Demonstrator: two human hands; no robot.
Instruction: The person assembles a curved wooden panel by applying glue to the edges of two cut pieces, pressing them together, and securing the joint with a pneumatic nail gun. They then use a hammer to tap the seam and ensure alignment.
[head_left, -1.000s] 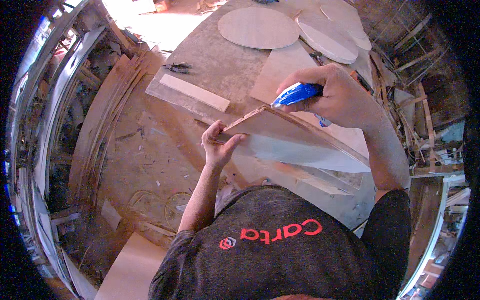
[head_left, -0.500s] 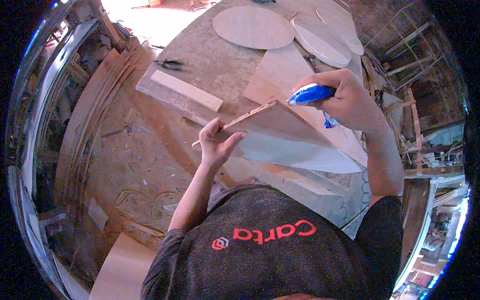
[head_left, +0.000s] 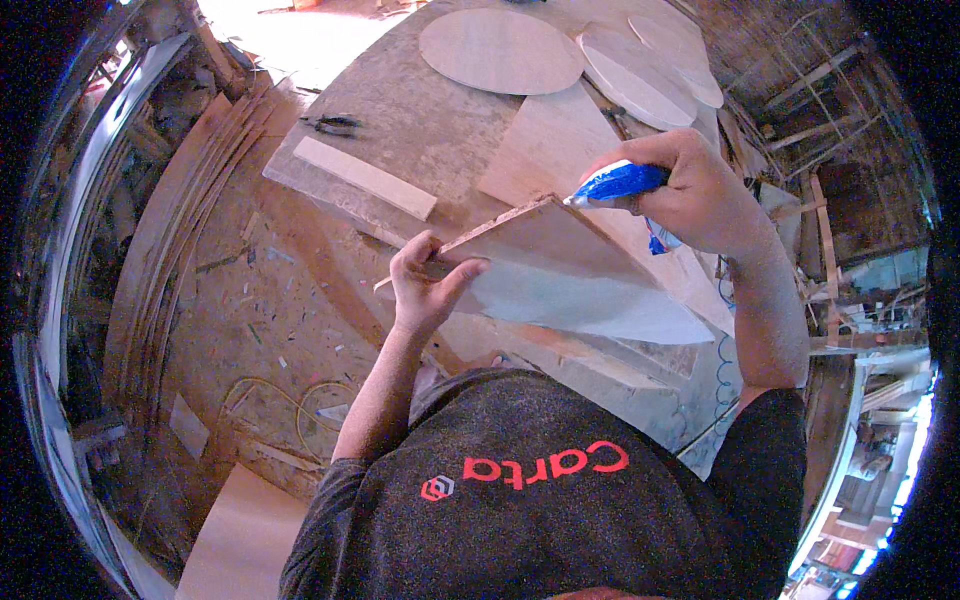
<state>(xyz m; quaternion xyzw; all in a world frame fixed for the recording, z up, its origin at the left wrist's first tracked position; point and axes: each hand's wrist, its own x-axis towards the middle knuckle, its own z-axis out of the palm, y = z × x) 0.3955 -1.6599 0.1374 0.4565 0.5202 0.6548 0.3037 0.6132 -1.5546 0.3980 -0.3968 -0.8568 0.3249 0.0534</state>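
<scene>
A: Blue-and-white tube (head_left: 622, 184) has drawn nearer the far corner of the board (head_left: 560, 250), head view?

B: Yes; its nozzle (head_left: 570, 202) now meets or nearly meets it. Right hand (head_left: 692, 192) grips the tube; left hand (head_left: 422, 288) pinches the board, tilted near the table (head_left: 390, 110).

We hold a flat brown wooden board (head_left: 565, 262) tilted, a crumpled blue-and-white tube (head_left: 622, 183) nozzle-first at its far corner
</scene>
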